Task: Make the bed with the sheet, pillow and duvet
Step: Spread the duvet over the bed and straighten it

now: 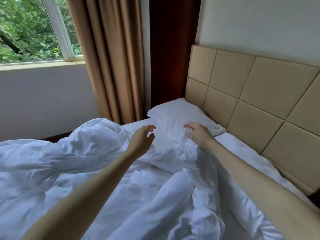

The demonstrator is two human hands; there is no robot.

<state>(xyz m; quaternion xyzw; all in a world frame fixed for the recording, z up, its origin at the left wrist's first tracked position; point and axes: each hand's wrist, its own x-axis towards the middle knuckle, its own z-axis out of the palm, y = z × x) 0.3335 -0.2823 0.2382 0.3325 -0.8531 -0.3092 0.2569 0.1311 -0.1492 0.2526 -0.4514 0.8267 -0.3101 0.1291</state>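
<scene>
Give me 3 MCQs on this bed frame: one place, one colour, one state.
1. Where does the pillow lie?
A. at the far corner of the bed, beside the headboard
B. on the windowsill
C. on the floor

2. What colour are the curtains?
A. blue
B. tan
C. white

3. How does the duvet lie?
A. folded in a neat square
B. spread flat and smooth
C. crumpled in a heap

Key: 1 A, it sits by the headboard's far end near the curtains. 2 B, the drapes beside the window are tan. 3 C, it is bunched in deep folds under both arms.
</scene>
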